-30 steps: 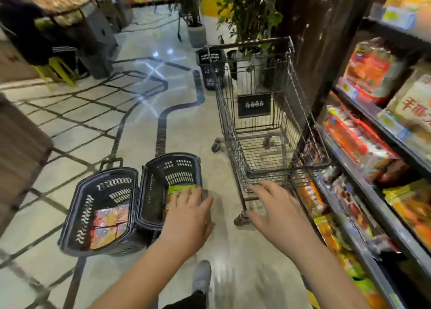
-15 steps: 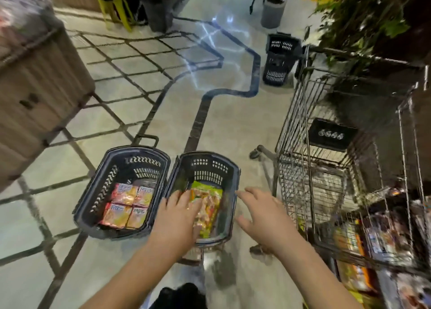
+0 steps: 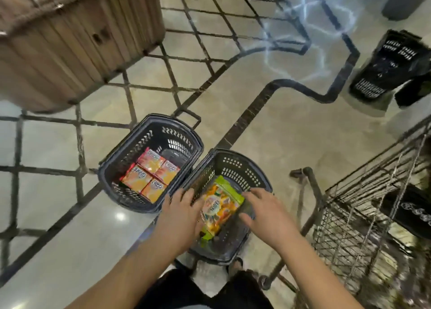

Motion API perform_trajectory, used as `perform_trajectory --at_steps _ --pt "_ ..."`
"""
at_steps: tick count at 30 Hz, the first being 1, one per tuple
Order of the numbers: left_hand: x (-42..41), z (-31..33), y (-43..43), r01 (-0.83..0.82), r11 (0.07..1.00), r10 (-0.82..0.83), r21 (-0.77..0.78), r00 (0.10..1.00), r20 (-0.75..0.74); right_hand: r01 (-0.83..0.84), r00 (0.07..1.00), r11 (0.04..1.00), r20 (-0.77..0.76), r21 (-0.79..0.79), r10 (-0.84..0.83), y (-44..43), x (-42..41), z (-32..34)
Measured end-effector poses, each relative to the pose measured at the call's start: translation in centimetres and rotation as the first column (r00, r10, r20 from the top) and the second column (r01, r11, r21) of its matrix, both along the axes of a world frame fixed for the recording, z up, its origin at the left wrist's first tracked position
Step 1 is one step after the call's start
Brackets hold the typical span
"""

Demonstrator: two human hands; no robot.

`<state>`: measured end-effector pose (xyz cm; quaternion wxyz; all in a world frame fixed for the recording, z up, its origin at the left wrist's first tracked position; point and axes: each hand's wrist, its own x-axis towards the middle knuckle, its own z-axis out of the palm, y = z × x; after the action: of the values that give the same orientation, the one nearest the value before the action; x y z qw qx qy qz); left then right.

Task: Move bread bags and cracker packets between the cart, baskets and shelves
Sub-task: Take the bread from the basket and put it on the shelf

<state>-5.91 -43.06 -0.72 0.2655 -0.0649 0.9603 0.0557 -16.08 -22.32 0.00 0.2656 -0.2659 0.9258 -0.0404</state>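
Two dark plastic baskets stand side by side on the floor. The left basket (image 3: 109, 168) holds several orange and red cracker packets (image 3: 149, 177). In the right basket (image 3: 242, 166) lies a green and orange bread bag (image 3: 220, 207). My left hand (image 3: 180, 215) is at the bag's left edge with fingers straight, touching it. My right hand (image 3: 265, 212) hovers at the bag's right side, fingers spread and slightly bent, over the basket. The wire cart (image 3: 363, 215) stands at the right.
A wooden display stand (image 3: 70, 45) rises at the upper left. Another black basket (image 3: 387, 68) sits on the floor at the upper right. My dark trousers and feet show at the bottom, close to the right basket.
I have turned left and leaned down from the cart toward the baskets. Both hands dropped from near the cart handle to either side of the bread bag in the right basket.
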Motion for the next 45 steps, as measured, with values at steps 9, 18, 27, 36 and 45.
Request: perform_trajectory --at_steps 9,18,27,36,45 --pt "-2.6 -2.1 3.0 -0.291 0.957 0.287 0.003 0.947 0.142 -0.192 0.979 0.981 0.059 -0.008 0.193 -0.6 -7.9 -6.6" --pt "-4.1 -14.7 2.1 -0.509 0.857 0.478 0.08 0.844 0.244 -0.345 0.938 0.938 -0.01 0.033 0.345 -3.1 -11.4 -19.1" --pt "-4.2 -35.9 1.7 -0.594 0.803 0.555 0.053 0.777 0.299 -0.42 0.907 0.893 0.067 0.163 0.415 -4.6 -13.1 -38.4" --pt "-5.6 -49.9 2.4 -0.622 0.783 0.569 -0.014 0.708 0.418 -0.548 0.834 0.793 0.105 0.267 0.541 -5.5 -13.8 -52.0" --pt "-6.8 -55.5 3.7 -0.678 0.733 0.563 -0.053 0.56 0.608 -0.539 0.837 0.751 0.138 0.382 0.53 -5.3 -16.3 -58.0"
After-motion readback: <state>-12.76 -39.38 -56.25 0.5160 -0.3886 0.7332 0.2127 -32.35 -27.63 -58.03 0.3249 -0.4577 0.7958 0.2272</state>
